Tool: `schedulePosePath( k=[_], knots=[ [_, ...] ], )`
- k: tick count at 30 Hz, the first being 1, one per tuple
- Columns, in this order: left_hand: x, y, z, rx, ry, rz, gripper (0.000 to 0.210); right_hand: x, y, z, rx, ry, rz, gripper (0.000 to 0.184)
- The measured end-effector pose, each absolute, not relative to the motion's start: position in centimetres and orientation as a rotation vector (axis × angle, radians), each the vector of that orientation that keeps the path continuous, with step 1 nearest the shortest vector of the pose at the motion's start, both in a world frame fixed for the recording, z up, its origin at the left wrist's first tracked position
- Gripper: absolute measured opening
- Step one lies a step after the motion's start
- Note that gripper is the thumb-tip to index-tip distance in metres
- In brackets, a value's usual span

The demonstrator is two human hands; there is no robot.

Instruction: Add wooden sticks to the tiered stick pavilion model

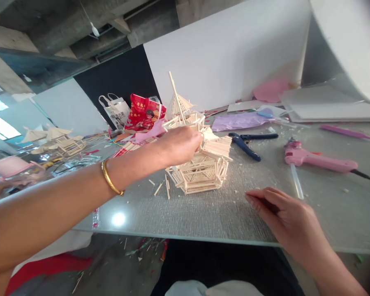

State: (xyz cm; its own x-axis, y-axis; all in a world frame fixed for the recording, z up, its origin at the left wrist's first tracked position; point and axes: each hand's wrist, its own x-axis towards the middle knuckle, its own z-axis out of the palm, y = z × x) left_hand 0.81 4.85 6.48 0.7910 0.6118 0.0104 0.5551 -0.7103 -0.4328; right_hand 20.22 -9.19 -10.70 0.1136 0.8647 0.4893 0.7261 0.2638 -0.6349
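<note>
A pavilion model [205, 174] made of thin wooden sticks stands on the table, with slatted roof panels above a railed base. My left hand [183, 144], with a gold bracelet at the wrist, is closed at the model's upper part. Its fingertips face away, hiding whatever they grip. One long stick [174, 90] slants up behind this hand, beside a pointed roof [180, 105]. Right of the model, my right hand [283, 213] rests low over the table, thumb and fingertips pinched together; anything between them is too small to make out. Loose short sticks [167, 187] lie left of the base.
A pink glue gun [322, 159] with its cord lies at the right, near dark blue pliers [249, 142]. Behind are purple paper [242, 121], white boards [333, 102] and a red bag [144, 113]. Another person's hand [0, 187] and a second stick model [60, 142] are at left.
</note>
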Motion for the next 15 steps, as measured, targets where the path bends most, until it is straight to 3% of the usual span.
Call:
schedulePosePath(
  k=[15],
  knots=[
    [0.65, 5.09, 6.38, -2.595, -0.867, 0.166, 0.022, 20.38, -9.32, -10.54, -1.502, -1.632, 0.182, 0.016]
  ],
)
